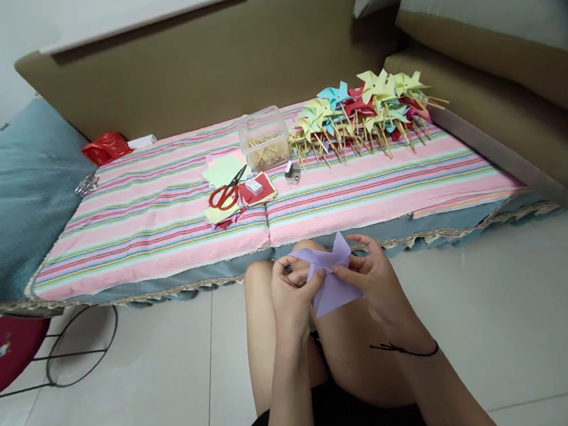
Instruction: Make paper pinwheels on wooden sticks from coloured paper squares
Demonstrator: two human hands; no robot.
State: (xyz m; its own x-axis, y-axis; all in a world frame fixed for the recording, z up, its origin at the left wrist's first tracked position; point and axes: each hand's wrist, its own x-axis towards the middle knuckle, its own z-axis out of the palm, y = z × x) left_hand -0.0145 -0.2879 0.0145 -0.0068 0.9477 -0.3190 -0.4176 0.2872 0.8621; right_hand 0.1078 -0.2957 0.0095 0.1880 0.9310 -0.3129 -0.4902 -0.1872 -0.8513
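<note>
A purple paper pinwheel point(336, 295), with some of its corners folded in toward the centre, is held above my knees. My left hand point(295, 295) pinches it from the left, thumb pressed near the middle. From the right, my right hand point(373, 278) grips the same paper, its thumb close to the centre too and its index finger raised at the upper edge. The fingers behind the paper are partly hidden. No stick shows on this pinwheel.
On the striped sofa cover point(164, 218) lie red-handled scissors point(225, 197), coloured paper sheets point(224, 170), a small box point(254, 187) and a metal piece point(292, 172). A clear plastic box point(263, 131) holds wooden sticks. Several finished pinwheels point(377, 87) are heaped rightward. A red stool point(11, 353) stands left.
</note>
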